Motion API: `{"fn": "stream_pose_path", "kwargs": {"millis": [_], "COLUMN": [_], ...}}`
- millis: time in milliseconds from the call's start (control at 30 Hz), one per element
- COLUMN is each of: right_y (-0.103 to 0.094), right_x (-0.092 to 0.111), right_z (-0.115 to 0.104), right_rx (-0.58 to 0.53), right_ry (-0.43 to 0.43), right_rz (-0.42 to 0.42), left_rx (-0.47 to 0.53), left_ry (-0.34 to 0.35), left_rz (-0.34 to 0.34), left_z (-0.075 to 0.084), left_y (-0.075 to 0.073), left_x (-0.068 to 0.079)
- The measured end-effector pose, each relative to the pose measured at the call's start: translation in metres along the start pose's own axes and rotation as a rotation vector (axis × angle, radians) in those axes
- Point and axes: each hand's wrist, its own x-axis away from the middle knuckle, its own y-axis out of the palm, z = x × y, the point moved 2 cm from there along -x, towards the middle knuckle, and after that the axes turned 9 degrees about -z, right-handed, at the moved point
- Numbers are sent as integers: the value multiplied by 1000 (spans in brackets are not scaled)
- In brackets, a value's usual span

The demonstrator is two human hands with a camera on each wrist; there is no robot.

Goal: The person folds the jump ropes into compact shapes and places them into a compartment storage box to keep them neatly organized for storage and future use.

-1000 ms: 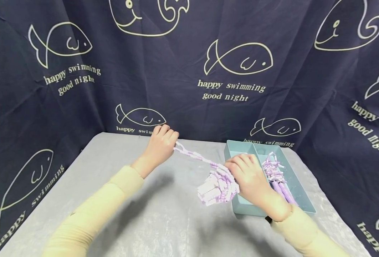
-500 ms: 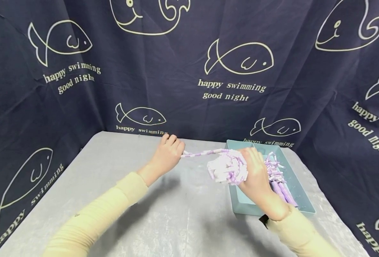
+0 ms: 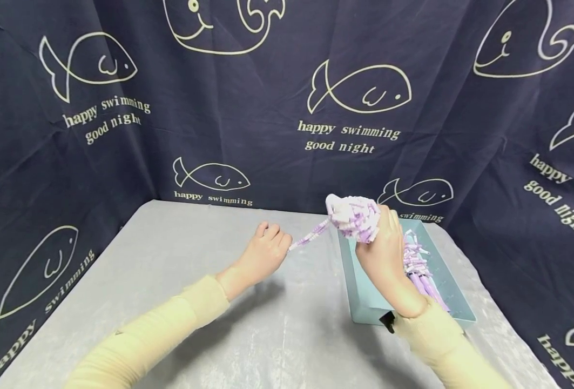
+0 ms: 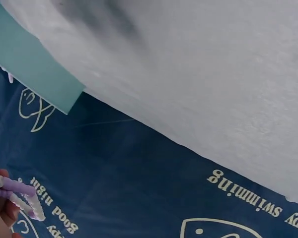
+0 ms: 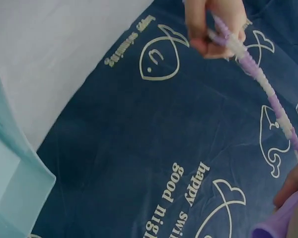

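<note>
A purple and white beaded jump rope [image 3: 356, 217] is held up between my two hands. My right hand [image 3: 383, 248] grips its coiled bundle above the tray; a purple handle [image 5: 278, 223] shows beside that hand in the right wrist view. A strand of beads [image 5: 258, 77] runs over to my left hand [image 3: 265, 249], whose curled fingers pinch it over the table. In the left wrist view, a loop of beads [image 4: 27, 193] sticks out past the fingers. Part of the bundle is hidden behind the right hand.
A light blue divided tray [image 3: 454, 292] stands at the table's right side. A second beaded jump rope [image 3: 415, 262] with purple handles lies in its right compartment. The table has a grey cloth [image 3: 189, 237], and a dark fish-print curtain [image 3: 267, 108] hangs behind it.
The right hand has raised the rope bundle and turned it upward. My left hand has come right and toward me, still pinching the strand, and the span between the hands has shortened.
</note>
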Motion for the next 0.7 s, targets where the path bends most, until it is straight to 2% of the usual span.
{"fn": "stream_pose_path", "kwargs": {"millis": [100,233,400,500,700], "right_y": [0,3,11,16,28], "right_x": [-6,-12,-17,-19,-17], "right_z": [5,14,26,34,47], "right_rx": [36,93,195,243,362], "right_ry": [58,127,143,130,82], "right_rz": [-3,-51,-89,-92,-98], "left_rx": [-2,-21,-35,-57,-62], "left_ry": [21,79,115,128,170], "left_rz": [-16,-66,-106,-96,-11], "left_z": [3,9,17,22,33], "left_y": [-2,-7,-14,-19,-32], "left_x": [0,1,0,-2,-6]}}
